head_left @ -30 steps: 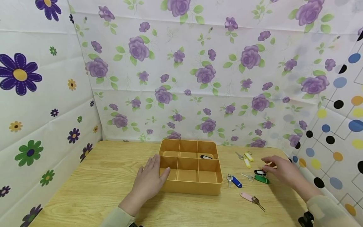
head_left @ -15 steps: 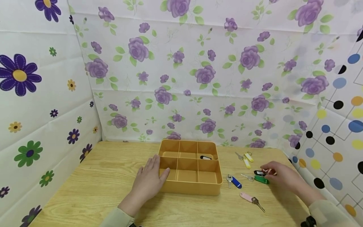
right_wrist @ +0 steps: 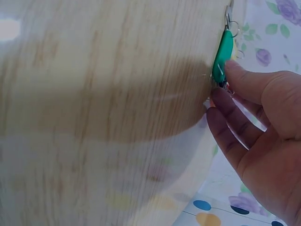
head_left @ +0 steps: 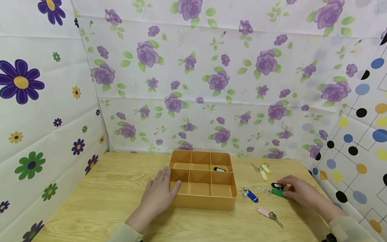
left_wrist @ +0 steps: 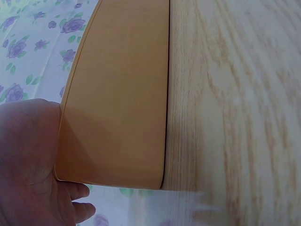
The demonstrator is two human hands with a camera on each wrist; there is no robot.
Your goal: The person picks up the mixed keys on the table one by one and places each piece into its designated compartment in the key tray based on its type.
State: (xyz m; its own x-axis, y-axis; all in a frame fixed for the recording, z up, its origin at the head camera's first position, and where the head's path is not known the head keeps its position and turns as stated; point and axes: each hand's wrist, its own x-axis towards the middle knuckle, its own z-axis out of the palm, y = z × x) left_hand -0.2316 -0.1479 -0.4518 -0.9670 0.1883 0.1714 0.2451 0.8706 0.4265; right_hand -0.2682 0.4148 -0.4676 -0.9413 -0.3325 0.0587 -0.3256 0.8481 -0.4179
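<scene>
An orange compartment box (head_left: 204, 202) stands mid-table. My left hand (head_left: 158, 192) rests at its left side, fingers straight, thumb over the near-left rim; the left wrist view shows the hand (left_wrist: 29, 160) against the box's wall (left_wrist: 115, 94). On the right, my right hand (head_left: 299, 192) pinches the end of a green key tag (head_left: 276, 192) lying on the table with its key (head_left: 264, 190). In the right wrist view, the thumb touches the green key tag (right_wrist: 223, 55). A black key tag (head_left: 277, 185) lies just behind it. A reddish bit shows by the fingertips, mostly hidden.
A blue key tag (head_left: 252, 196) with a key lies right of the box. Nearer is a pink key tag (head_left: 262, 211) with a key; farther back, yellow key tags (head_left: 263, 174). A black tag (head_left: 219, 169) sits in the back right compartment. Patterned cloth (head_left: 193, 80) surrounds the table.
My right hand has moved down and nearer, from the reddish bit by the black tag to the green tag's end. The left hand and the box stay put.
</scene>
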